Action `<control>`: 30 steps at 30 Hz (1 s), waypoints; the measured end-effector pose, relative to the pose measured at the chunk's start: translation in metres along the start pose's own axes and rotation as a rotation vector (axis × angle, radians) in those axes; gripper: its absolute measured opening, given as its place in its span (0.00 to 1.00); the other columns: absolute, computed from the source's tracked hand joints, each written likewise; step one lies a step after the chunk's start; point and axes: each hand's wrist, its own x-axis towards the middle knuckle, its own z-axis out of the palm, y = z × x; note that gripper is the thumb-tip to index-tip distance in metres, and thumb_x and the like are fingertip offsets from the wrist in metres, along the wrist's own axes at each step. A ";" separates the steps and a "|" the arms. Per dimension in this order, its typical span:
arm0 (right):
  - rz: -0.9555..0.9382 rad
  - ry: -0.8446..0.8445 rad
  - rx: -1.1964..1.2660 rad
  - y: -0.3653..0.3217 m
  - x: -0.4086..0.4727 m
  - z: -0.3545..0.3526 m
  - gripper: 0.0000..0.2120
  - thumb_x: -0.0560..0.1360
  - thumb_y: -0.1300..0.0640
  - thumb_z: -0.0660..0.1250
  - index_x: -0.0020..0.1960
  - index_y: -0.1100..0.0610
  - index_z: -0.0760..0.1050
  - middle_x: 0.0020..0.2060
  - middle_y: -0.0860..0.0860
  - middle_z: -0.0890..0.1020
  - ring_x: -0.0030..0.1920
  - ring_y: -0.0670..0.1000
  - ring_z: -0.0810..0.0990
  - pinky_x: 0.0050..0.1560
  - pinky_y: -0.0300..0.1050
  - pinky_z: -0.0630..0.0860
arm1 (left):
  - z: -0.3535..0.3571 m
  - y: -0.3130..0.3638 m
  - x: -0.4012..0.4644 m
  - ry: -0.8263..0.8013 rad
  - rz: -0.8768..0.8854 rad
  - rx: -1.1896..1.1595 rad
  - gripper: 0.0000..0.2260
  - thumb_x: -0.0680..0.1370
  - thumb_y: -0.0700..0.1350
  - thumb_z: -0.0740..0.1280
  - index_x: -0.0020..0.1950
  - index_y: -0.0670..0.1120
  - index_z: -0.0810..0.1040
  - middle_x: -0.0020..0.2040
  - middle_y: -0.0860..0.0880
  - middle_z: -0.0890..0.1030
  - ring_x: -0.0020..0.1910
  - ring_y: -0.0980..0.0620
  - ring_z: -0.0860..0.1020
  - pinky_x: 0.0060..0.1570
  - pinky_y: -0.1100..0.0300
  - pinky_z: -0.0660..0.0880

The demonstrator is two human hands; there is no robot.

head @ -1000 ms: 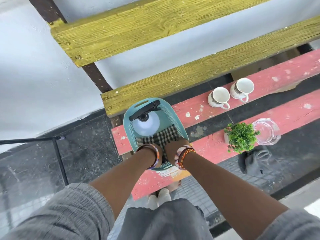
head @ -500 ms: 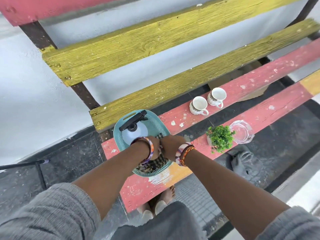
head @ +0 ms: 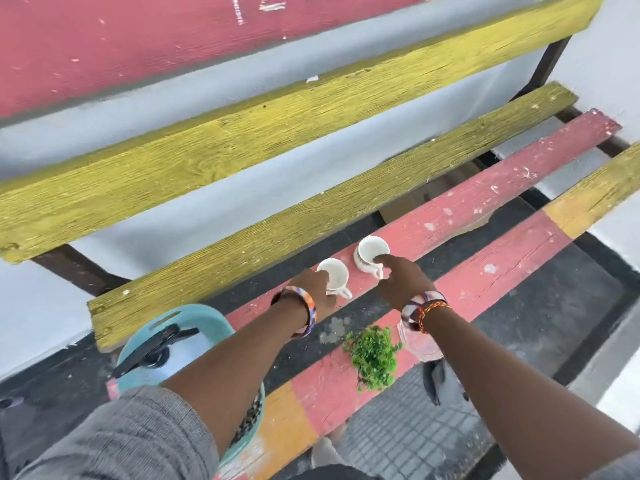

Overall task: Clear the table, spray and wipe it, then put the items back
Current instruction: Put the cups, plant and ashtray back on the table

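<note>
Two white cups stand side by side on the far pink plank point(head: 485, 199) of the slatted table. My left hand point(head: 317, 291) curls round the near side of the left cup point(head: 335, 276). My right hand point(head: 400, 280) pinches the right cup point(head: 371, 251), one finger on its rim and the thumb by its handle. A small green plant point(head: 374, 358) stands on the near plank. A clear glass dish point(head: 427, 346) lies beside it, half hidden under my right wrist. At the left end a teal basket point(head: 207, 318) holds a spray bottle point(head: 154, 351) and a checked cloth point(head: 250, 415), mostly hidden by my left arm.
Yellow planks point(head: 277, 216) run along the far side of the table, with a white wall behind them. Dark gaps separate the table planks. A dark rag point(head: 437, 382) lies on the tiled floor below the near edge. My feet show under the table.
Both hands left the cloth in the basket and moved right and forward to the two cups. The view has swung up and to the right.
</note>
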 end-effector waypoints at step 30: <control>-0.094 0.198 -0.019 -0.088 -0.024 -0.014 0.33 0.64 0.47 0.74 0.65 0.56 0.66 0.58 0.58 0.75 0.58 0.61 0.76 0.54 0.51 0.74 | -0.034 -0.010 -0.087 0.507 0.013 -0.277 0.30 0.72 0.50 0.68 0.71 0.52 0.62 0.64 0.42 0.67 0.61 0.39 0.73 0.58 0.52 0.73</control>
